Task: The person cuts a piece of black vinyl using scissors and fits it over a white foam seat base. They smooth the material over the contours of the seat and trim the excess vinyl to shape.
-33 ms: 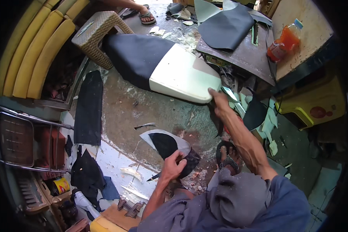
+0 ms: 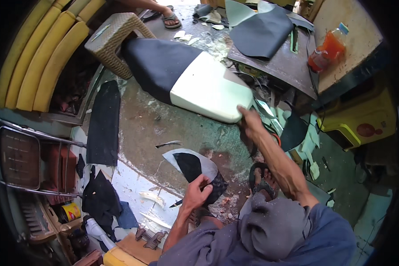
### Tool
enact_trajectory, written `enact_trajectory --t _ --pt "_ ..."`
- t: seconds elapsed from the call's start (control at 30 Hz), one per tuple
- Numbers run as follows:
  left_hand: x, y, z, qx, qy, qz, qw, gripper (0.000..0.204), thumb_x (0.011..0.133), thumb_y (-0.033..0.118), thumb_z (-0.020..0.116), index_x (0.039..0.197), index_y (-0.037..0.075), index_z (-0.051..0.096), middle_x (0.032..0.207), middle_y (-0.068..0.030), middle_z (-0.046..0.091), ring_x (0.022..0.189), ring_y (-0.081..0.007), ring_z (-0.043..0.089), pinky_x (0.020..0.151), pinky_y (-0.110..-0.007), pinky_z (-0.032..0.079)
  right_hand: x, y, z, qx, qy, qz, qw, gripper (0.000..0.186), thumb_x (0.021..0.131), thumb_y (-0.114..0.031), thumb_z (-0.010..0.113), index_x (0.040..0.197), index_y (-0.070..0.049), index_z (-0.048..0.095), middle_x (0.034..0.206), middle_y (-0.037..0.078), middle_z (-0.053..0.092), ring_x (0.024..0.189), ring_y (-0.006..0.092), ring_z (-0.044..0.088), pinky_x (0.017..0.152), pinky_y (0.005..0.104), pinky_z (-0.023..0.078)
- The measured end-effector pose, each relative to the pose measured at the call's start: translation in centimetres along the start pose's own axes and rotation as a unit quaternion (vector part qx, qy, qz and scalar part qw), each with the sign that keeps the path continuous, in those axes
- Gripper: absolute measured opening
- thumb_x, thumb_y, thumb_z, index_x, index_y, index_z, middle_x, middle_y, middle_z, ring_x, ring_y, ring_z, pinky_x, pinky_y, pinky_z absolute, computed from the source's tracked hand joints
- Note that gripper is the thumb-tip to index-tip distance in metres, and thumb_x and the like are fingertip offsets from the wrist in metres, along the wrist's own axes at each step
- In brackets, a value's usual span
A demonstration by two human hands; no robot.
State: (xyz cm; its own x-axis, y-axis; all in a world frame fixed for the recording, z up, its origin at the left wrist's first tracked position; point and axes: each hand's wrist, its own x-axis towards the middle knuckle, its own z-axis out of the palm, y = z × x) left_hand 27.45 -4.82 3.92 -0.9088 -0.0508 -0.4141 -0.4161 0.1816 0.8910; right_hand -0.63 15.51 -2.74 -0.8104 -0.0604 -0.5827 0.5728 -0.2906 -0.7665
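Note:
A long motorcycle seat (image 2: 208, 84) lies across the floor, its far part covered in black and its near end in bare cream white. My right hand (image 2: 252, 123) is at the near right corner of the white end, thumb on top and fingers curled under the edge, mostly hidden. In my left hand (image 2: 197, 193), closer to my body, is a cut piece of black and grey sheet material (image 2: 193, 164), pinched between thumb and fingers. A thin dark strip (image 2: 168, 144) lies on the floor just beyond that piece.
A woven stool (image 2: 119, 37) stands at the seat's far end. A low table (image 2: 288, 71) bears black sheets (image 2: 259, 35); an orange-filled bottle (image 2: 328, 48) is beside it. Black offcuts (image 2: 103, 124) lie to the left. Another person's sandalled foot (image 2: 170, 20) shows at the top.
The whole view has shifted very slightly. An orange-red curved edge shows more beside my right wrist. Both hands keep their holds.

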Motion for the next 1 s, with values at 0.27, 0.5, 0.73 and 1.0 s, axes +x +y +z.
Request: enact_trajectory --t 0.27,0.5,0.73,1.0 --pt "-5.3 8.2 -5.0 0.073 -0.048 -0.027 0.996 0.021 0.090 0.015 0.071 0.103 -0.001 0.066 0.086 -0.0104 0.071 0.081 -0.0169 0.068 0.077 -0.031 0.053 -14.7 3.9 5.9 -0.441 -0.381 0.072 0.809 0.049 0.098 -0.035 0.068 0.127 0.004 0.060 0.102 0.013 0.073 0.094 0.0201 0.069 0.078 0.0343 0.056" --pt "-7.7 10.3 -6.8 0.093 -0.067 0.021 0.993 0.025 0.090 0.022 0.073 0.105 0.001 0.069 0.084 -0.0190 0.072 0.077 -0.0299 0.074 0.071 -0.038 0.055 -20.3 -2.2 8.7 -0.445 -0.673 -0.041 0.590 0.053 0.097 -0.047 0.067 0.125 -0.002 0.065 0.093 0.019 0.071 0.085 0.0287 0.070 0.077 0.0413 0.052" --pt "-8.2 6.9 -11.0 0.268 -0.141 0.014 0.953 0.032 0.085 0.030 0.081 0.105 0.007 0.071 0.088 -0.0212 0.070 0.083 -0.0388 0.071 0.074 -0.041 0.054 -18.2 -5.2 3.5 -0.558 -0.636 -0.050 0.530 0.041 0.095 -0.045 0.071 0.102 -0.004 0.070 0.077 0.018 0.066 0.073 0.0318 0.067 0.066 0.0434 0.050" --pt "0.4 1.5 -12.8 0.301 -0.087 -0.021 0.950 0.041 0.083 0.035 0.081 0.109 0.004 0.074 0.096 -0.0248 0.073 0.091 -0.0426 0.071 0.081 -0.048 0.055 -9.4 -3.8 0.3 -0.694 -0.438 -0.221 0.527 0.035 0.090 -0.044 0.072 0.106 -0.013 0.074 0.084 0.019 0.071 0.083 0.0417 0.068 0.071 0.0488 0.052"
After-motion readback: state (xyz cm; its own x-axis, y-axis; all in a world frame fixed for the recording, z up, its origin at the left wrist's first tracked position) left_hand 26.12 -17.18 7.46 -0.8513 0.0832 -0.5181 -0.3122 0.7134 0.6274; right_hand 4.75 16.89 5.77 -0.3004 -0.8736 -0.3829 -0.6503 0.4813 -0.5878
